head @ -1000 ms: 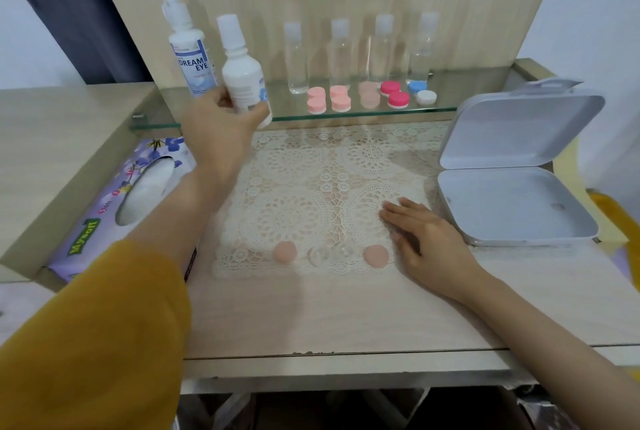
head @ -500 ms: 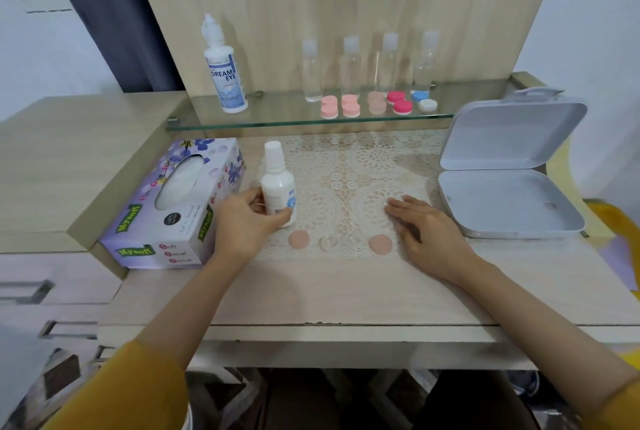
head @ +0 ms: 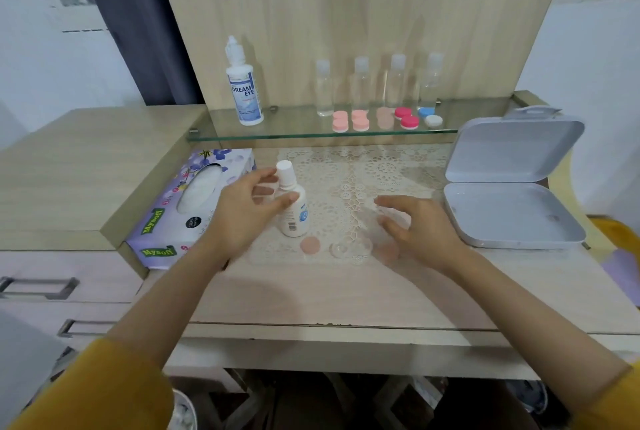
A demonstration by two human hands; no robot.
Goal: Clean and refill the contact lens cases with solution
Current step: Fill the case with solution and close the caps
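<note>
A small white solution bottle stands upright with its cap on, at the left edge of the lace mat. My left hand is right beside it with fingers spread; whether the fingertips still touch the bottle is unclear. An open clear lens case lies at the mat's front edge. One peach cap lies to its left, and a second peach cap lies to its right, blurred. My right hand hovers over the mat near that cap, fingers loosely bent, holding nothing.
The glass shelf holds a tall Dream Eye bottle, several clear bottles and several capped lens cases. An open white box sits at the right. A tissue box sits at the left.
My left hand brought the small bottle down from the shelf, set it on the mat and loosened its grip. My right hand lifted off the mat.
</note>
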